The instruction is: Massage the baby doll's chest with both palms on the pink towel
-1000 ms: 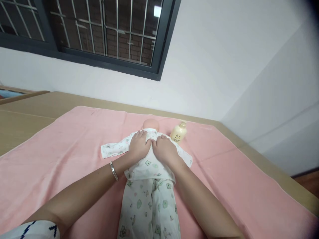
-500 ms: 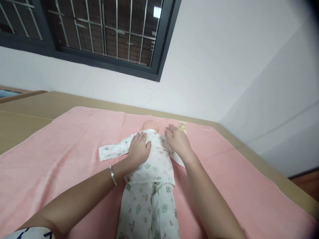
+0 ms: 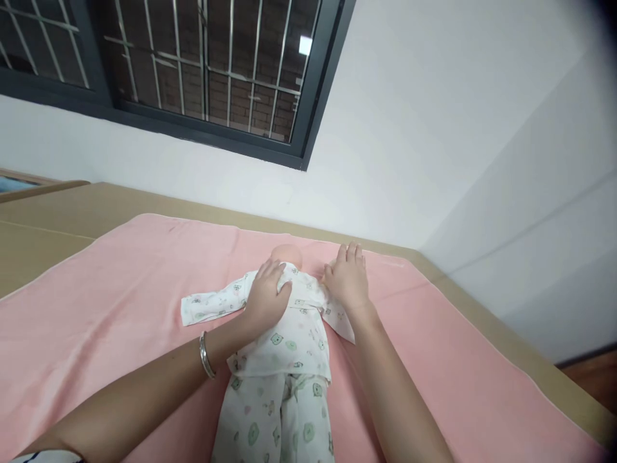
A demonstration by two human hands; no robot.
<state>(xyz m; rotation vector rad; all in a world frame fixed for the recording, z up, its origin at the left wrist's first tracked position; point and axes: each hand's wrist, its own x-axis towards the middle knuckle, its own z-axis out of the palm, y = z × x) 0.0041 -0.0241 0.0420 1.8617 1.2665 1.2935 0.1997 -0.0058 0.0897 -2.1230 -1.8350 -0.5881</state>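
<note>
A baby doll (image 3: 299,328) lies stretched out on a pink blanket (image 3: 159,270), dressed in a white printed top and trousers (image 3: 255,418). Its bald head (image 3: 286,255) points toward the wall. My left hand (image 3: 267,292) rests flat on the doll's upper body near the shoulder, fingers together and thumb apart. Beyond the doll's other sleeve (image 3: 340,318), my right hand (image 3: 349,273) is stretched out with fingers extended. It covers the spot of a small yellowish item, of which hardly anything shows; whether it touches that item I cannot tell.
The blanket covers a tan board surface (image 3: 130,199) whose far edge meets a white wall (image 3: 385,161). Above is a dark-framed window (image 3: 303,128) with metal bars. Another wall stands at the right.
My right hand has moved from beside the doll's shoulder slightly outward, over the yellowish item, and its fingers have straightened. My left hand stays on the doll. The view has shifted slightly.
</note>
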